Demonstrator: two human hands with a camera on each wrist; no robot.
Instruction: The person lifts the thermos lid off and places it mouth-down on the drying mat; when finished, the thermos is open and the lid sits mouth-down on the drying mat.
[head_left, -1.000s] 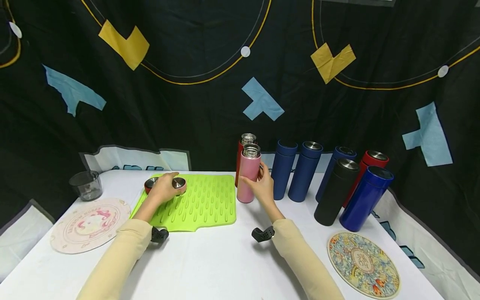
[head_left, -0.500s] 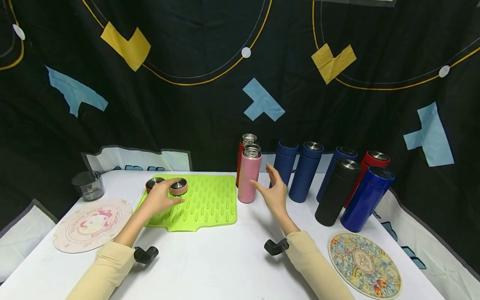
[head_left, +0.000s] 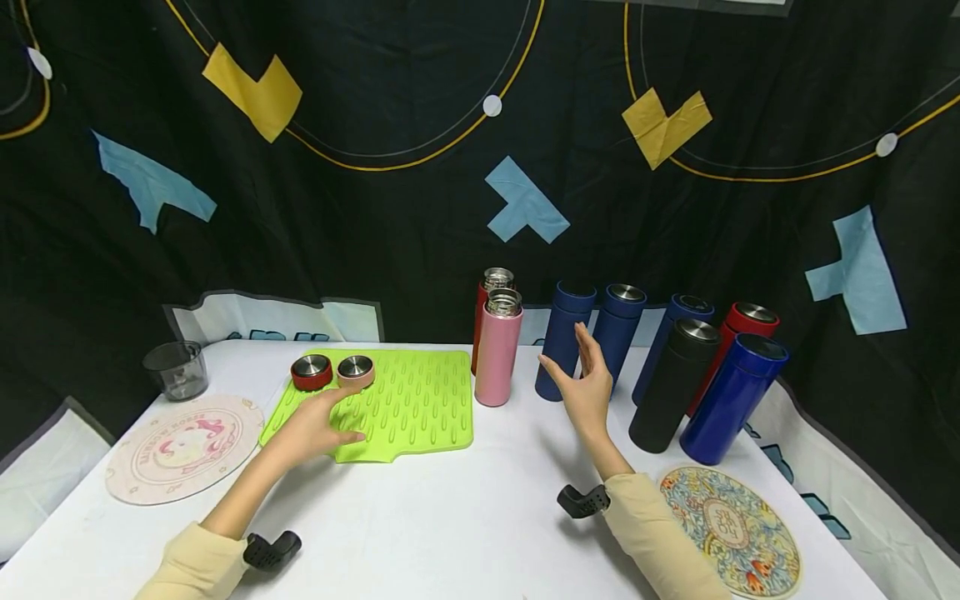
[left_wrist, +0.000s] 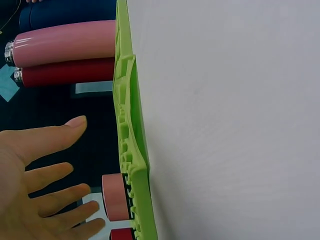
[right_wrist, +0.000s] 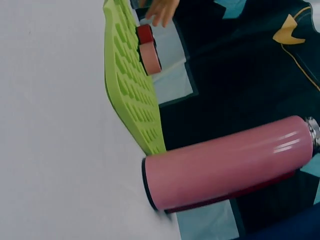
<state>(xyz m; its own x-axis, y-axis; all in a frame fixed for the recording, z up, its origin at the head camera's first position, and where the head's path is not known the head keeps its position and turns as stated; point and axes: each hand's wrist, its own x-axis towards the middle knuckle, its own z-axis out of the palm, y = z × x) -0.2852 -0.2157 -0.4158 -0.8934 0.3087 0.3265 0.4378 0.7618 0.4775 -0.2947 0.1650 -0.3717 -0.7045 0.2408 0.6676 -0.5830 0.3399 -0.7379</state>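
Note:
A pink flask stands upright with its metal mouth uncapped, just in front of an uncapped red flask. On the green ridged mat sit a red lid and a pink lid. My left hand hovers over the mat's front left part, fingers spread, holding nothing; the left wrist view shows the pink lid beyond its fingertips. My right hand, fingers apart and holding nothing, is in front of two dark blue flasks. The right wrist view does not show the right hand.
At right stand another navy flask, a black flask, a capped red flask and a bright blue flask. A patterned round mat lies at front right. On the left are a pale pink round mat and a clear cup.
My left hand has let go of the pink lid and drawn back toward me. My right hand has released the pink flask and moved right. Both lids stay on the mat.

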